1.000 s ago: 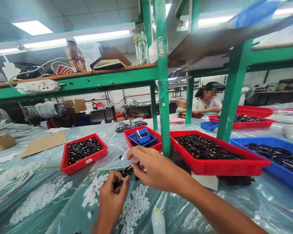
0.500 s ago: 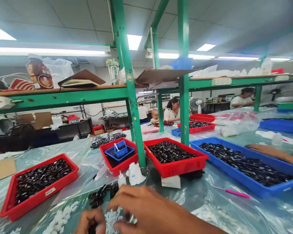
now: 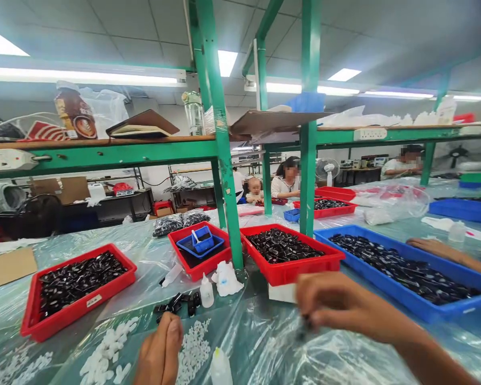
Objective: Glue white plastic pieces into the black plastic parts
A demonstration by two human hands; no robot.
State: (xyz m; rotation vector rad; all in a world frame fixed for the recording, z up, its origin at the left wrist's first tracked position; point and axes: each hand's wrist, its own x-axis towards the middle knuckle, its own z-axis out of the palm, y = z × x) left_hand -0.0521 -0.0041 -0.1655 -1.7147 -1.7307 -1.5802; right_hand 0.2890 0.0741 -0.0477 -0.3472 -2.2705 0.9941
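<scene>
Pinched a blurred dark part (image 3: 303,327) in the right hand (image 3: 339,303), near a red tray (image 3: 280,274), apparently for fingertip control. Curled the left hand (image 3: 160,350) beside small white pieces (image 3: 194,345); could not tell whether around anything. Placed black parts (image 3: 192,305) nearby, presumably for short reach.

the dark piece (image 3: 303,328) at the right hand (image 3: 339,301) is blurred.
</scene>
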